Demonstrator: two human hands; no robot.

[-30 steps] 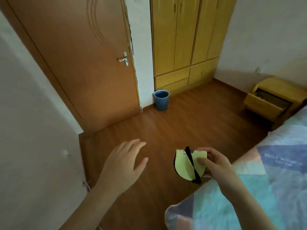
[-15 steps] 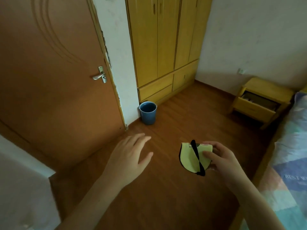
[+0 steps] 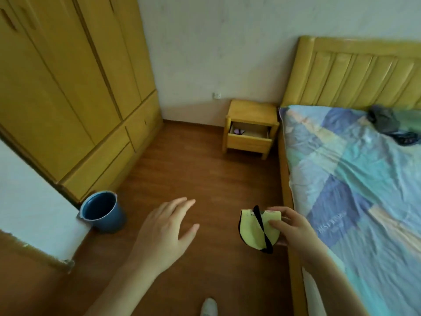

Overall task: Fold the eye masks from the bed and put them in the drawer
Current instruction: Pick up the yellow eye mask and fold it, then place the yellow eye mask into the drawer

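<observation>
My right hand (image 3: 290,229) grips a folded yellow eye mask (image 3: 252,229) with a black strap across it, held over the wooden floor beside the bed (image 3: 355,179). My left hand (image 3: 164,233) hovers empty to its left, fingers spread. Ahead by the far wall stands a yellow nightstand (image 3: 251,111) with its drawer (image 3: 247,141) pulled out; something pinkish lies inside it. A dark pile of cloth items (image 3: 387,124) lies near the head of the bed.
A yellow wardrobe (image 3: 68,87) runs along the left. A blue bucket (image 3: 102,210) stands on the floor by a wall corner at the left. Open floor lies between me and the nightstand. A foot (image 3: 208,306) shows at the bottom.
The view has swung right, from the door and wardrobe to the nightstand and bed. Both hands keep their pose, the right one still holding the mask.
</observation>
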